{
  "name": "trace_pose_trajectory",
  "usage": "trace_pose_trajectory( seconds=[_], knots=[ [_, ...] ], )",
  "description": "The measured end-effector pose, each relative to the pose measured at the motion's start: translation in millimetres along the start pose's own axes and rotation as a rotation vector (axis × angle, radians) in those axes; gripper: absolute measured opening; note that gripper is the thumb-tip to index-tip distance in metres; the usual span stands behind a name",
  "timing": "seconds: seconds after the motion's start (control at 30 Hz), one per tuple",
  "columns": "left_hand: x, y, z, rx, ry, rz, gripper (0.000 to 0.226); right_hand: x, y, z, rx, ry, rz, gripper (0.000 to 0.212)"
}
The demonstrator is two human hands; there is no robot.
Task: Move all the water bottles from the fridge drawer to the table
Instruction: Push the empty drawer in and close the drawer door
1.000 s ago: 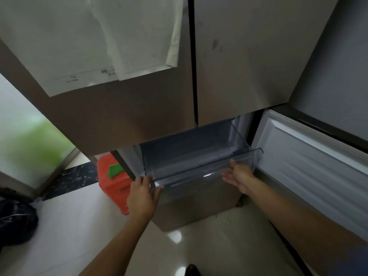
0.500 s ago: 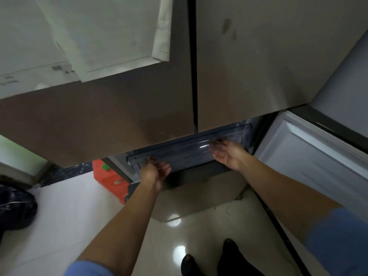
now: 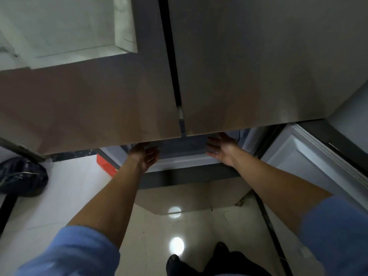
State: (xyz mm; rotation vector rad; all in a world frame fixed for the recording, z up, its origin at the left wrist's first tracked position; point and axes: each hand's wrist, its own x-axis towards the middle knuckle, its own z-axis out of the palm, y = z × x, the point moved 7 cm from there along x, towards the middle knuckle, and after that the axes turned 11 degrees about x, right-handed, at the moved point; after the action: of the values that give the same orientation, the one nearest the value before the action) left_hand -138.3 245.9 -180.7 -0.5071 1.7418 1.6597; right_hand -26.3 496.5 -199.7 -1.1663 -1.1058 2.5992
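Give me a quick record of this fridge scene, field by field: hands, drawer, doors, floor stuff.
left hand: open, empty, at the drawer front
right hand: open, palm up, empty, at the drawer front
drawer: pushed in under the upper doors
water bottles: none visible
lower right door: swung open
upper doors: closed
floor: red container left of fridge, dark bag far left

The fridge drawer (image 3: 185, 145) sits pushed in below the two upper doors, only its dark front edge showing
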Motion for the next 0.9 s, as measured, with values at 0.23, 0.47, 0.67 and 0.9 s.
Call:
trace_pose_trajectory(
  seconds=[0.23,0.47,0.67,0.9],
  knots=[
    [-20,-15,-6,0.297,-0.005,0.009,0.027,-15,-15,-2,-0.257,0.067,0.004,0.035],
    [-88,-17,-10,1.262,0.043,0.567,0.024,-86,-21,-34,-0.884,0.223,-0.348,0.034],
    [-154,-34,-11,1.677,-0.019,0.906,0.02,-205,-36,-75,-1.267,0.521,-0.663,0.034],
    [-217,-63,42,1.744,-0.138,1.123,0.015,-356,-99,-164,-1.373,0.976,-0.916,0.038]
  ],
)
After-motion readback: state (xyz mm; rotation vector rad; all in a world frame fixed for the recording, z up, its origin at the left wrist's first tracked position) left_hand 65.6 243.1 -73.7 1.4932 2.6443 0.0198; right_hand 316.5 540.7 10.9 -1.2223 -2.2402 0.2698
